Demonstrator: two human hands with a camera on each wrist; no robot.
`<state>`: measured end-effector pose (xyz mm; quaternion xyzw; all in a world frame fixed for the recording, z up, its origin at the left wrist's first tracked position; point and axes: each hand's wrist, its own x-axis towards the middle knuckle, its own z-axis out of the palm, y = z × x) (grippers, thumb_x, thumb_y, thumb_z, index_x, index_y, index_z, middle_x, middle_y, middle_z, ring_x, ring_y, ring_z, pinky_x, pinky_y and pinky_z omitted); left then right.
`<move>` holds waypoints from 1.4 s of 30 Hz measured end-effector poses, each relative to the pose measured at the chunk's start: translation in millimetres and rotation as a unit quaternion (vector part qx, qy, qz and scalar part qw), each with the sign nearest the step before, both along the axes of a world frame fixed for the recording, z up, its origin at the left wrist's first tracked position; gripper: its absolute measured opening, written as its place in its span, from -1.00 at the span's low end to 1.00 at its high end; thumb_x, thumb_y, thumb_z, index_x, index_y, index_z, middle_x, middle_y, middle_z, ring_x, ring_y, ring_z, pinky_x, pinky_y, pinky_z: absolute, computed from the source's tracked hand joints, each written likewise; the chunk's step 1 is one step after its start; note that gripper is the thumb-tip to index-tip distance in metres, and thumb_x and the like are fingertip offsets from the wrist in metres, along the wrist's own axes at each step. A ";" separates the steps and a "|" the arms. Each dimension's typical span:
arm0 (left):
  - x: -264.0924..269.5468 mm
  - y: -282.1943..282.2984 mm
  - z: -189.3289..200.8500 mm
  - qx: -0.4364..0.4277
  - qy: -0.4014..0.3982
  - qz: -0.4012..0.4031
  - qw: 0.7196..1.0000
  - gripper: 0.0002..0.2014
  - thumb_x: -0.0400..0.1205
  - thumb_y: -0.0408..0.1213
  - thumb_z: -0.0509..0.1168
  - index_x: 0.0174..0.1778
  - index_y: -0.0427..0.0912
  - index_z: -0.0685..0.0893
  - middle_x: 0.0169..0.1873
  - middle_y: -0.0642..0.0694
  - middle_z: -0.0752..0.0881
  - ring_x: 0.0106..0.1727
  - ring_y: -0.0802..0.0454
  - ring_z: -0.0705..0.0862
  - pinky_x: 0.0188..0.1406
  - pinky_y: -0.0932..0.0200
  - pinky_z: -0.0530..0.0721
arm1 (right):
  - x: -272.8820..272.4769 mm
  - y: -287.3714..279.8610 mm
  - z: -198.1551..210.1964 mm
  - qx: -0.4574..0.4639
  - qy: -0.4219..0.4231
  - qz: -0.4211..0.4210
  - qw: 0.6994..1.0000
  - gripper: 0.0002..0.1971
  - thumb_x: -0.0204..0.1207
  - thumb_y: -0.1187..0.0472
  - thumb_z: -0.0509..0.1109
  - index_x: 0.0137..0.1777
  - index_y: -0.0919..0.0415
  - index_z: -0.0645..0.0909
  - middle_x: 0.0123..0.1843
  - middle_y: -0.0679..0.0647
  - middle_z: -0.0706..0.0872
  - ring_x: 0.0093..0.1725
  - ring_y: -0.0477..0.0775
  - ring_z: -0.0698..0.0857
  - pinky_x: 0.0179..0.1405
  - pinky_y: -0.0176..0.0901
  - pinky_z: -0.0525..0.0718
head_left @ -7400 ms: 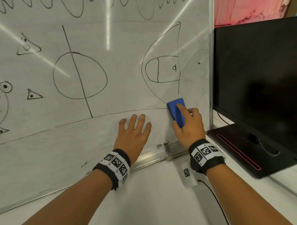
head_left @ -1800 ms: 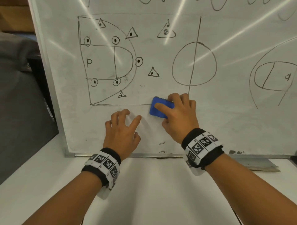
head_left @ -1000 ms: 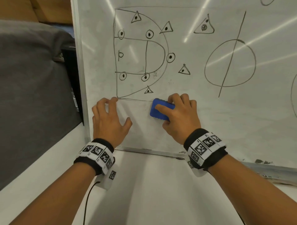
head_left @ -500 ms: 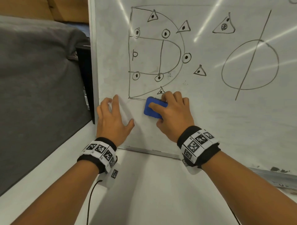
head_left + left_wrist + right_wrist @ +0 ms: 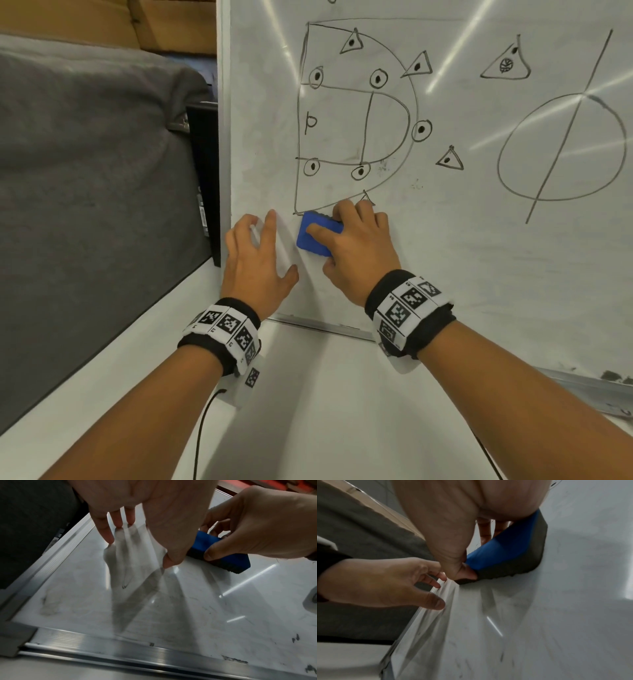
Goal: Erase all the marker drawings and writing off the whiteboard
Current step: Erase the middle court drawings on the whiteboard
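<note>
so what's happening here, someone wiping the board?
Yes. A person's right hand grips a blue eraser pressed flat on the whiteboard, at the bottom-left corner of the court diagram. The left hand rests open on the board beside it, near the left frame. The strip below the diagram looks wiped; the diagram, the triangles and the crossed circle are still there.
</note>
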<state>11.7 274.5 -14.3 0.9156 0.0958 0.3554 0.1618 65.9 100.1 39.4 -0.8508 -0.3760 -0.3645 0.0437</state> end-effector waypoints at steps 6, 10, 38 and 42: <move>-5.0 13.1 10.4 0.020 -0.008 0.008 1.000 -0.20 0.50 -0.06 0.49 0.65 -0.03 0.30 0.50 -0.21 0.27 0.49 -0.26 0.27 0.32 -0.30 0.60 | 0.4 12.6 1.9 -0.010 -0.009 0.008 1.000 -0.51 0.18 0.25 0.57 0.17 0.05 0.68 0.12 0.20 0.54 0.07 0.32 0.50 -0.06 0.16 0.47; -0.9 27.1 27.0 -0.024 -0.066 0.027 0.997 -0.33 0.57 -0.22 0.39 0.63 -0.07 0.34 0.45 -0.25 0.34 0.43 -0.27 0.34 0.34 -0.26 0.53 | -0.5 16.1 3.9 0.005 -0.011 0.010 1.000 -0.53 0.18 0.27 0.56 0.16 0.08 0.69 0.09 0.20 0.54 0.02 0.30 0.50 -0.09 0.12 0.46; 40.0 55.8 68.3 -0.365 -0.042 -0.005 0.930 -0.63 0.85 0.02 -0.11 0.04 -0.21 0.39 -0.20 0.02 0.42 -0.23 0.19 0.43 -0.29 0.30 0.34 | 12.1 15.1 20.9 0.008 -0.014 0.056 0.998 -0.51 0.20 0.29 0.63 0.19 0.04 0.75 0.05 0.16 0.58 -0.01 0.30 0.53 -0.07 0.14 0.52; 38.9 57.2 68.7 -0.355 -0.016 -0.007 0.935 -0.61 0.82 0.10 -0.07 0.06 -0.19 0.36 -0.19 0.00 0.43 -0.23 0.13 0.45 -0.33 0.22 0.37 | 7.2 17.6 12.8 -0.024 -0.018 0.061 0.998 -0.54 0.17 0.29 0.63 0.12 0.06 0.76 0.05 0.18 0.58 -0.04 0.30 0.54 -0.13 0.12 0.52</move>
